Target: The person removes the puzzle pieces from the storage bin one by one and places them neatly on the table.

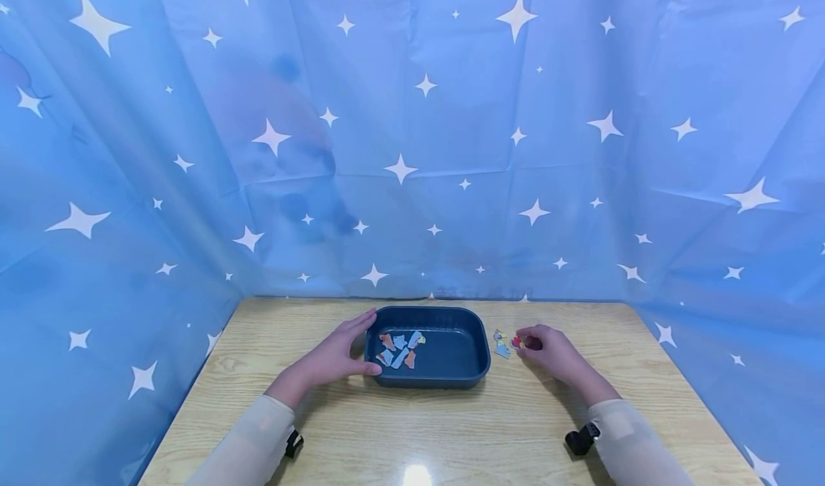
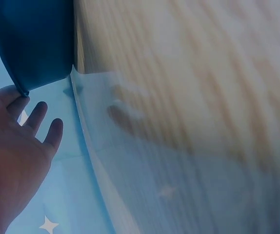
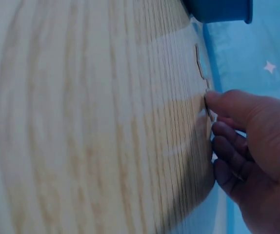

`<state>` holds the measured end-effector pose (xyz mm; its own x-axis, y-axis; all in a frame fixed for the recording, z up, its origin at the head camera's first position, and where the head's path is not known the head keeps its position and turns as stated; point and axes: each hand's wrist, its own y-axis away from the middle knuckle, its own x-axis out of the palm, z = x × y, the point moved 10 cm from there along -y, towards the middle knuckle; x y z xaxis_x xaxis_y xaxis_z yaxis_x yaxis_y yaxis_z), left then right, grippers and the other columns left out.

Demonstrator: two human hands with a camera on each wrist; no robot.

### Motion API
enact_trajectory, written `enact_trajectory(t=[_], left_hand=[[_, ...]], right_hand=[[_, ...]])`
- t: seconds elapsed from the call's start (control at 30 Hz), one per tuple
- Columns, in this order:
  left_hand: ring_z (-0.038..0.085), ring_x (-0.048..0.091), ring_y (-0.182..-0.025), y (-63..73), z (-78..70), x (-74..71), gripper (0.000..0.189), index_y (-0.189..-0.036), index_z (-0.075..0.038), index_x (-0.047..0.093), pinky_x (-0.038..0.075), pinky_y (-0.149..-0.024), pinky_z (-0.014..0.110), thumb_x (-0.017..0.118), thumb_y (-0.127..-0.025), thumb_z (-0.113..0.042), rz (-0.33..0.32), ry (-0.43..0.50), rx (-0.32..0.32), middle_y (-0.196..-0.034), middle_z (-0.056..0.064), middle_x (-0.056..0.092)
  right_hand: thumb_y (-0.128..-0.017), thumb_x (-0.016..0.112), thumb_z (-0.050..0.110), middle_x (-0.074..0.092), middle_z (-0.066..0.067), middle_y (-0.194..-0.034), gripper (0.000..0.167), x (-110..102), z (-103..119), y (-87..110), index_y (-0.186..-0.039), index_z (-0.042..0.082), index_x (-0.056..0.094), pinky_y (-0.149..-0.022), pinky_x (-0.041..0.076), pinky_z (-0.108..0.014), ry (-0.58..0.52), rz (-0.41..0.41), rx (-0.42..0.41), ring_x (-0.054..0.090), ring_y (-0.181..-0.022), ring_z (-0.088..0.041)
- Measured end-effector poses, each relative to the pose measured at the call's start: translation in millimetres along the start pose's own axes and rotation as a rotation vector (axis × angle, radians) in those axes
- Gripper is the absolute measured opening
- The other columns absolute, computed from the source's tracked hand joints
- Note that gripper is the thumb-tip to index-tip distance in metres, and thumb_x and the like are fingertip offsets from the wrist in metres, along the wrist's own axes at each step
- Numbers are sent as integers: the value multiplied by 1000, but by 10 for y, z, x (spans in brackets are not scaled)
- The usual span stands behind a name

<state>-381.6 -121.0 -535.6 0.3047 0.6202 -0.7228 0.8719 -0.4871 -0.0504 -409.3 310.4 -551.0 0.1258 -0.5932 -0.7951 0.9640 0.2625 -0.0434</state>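
Observation:
A dark blue rectangular tray (image 1: pixel 451 382) stands on the table. My left hand (image 1: pixel 331 357) spans its left end, thumb at the near corner and fingers at the far one; in the left wrist view the fingers are spread and fairly straight. Several small flat puzzle pieces (image 1: pixel 400 356), orange and light blue, lie in the tray's left half. Right of the tray, my right hand (image 1: pixel 546 351) pinches a red and yellow puzzle piece (image 1: pixel 517 342) at table level, partly hidden by the fingers. Beside it on the table lies a pale blue and yellow piece (image 1: pixel 501 346).
The wooden table (image 1: pixel 361 429) has a light grain and a bright reflection near its front. A blue curtain with white stars (image 1: pixel 412 149) hangs behind the table and along its sides. Small black wrist cameras (image 1: pixel 582 439) sit at both sleeves.

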Motion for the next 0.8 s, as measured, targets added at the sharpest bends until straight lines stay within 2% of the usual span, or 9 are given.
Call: enact_trajectory(t=[0.17, 0.3, 0.6, 0.7, 0.8], left_hand=[[46, 19, -167, -4, 8, 0, 113, -177, -19, 27, 24, -130, 70, 92, -90, -51, -3, -1, 2, -185, 3, 19], [44, 18, -167, 3, -6, -1, 113, -177, -20, 27, 24, -130, 69, 91, -90, -52, 7, 3, -2, -185, 0, 18], [45, 17, -167, 6, 0, 4, 113, -178, -19, 26, 24, -130, 69, 91, -90, -51, 7, 5, -2, -185, 2, 18], [45, 18, -167, 4, -1, 3, 113, -177, -18, 26, 24, -130, 70, 91, -90, -52, 5, 8, 3, -185, 4, 19], [45, 18, -167, 9, -3, -1, 114, -177, -18, 26, 24, -130, 69, 91, -90, -52, 3, 7, 4, -185, 4, 19]], right_hand=[[-102, 81, 10, 71, -6, -110, 40, -9, -5, 3, -137, -7, 72, -83, 60, -35, -10, -16, -4, 65, -99, -20], [-101, 82, 8, 71, -3, -104, 38, -58, 99, 15, -134, -5, 73, -77, 59, -30, -34, -64, -53, 65, -93, -17], [-100, 84, 11, 68, 2, -99, 28, -167, 633, 3, -125, 2, 77, -71, 56, -30, -13, -191, -201, 63, -87, -14], [-99, 85, 13, 69, 0, -101, 27, -161, 813, -7, -124, 5, 78, -72, 55, -31, -18, -201, -237, 62, -89, -16], [-99, 85, 16, 70, -4, -107, 30, -116, 989, -36, -126, 6, 78, -75, 55, -33, -29, -175, -253, 63, -94, -20]])
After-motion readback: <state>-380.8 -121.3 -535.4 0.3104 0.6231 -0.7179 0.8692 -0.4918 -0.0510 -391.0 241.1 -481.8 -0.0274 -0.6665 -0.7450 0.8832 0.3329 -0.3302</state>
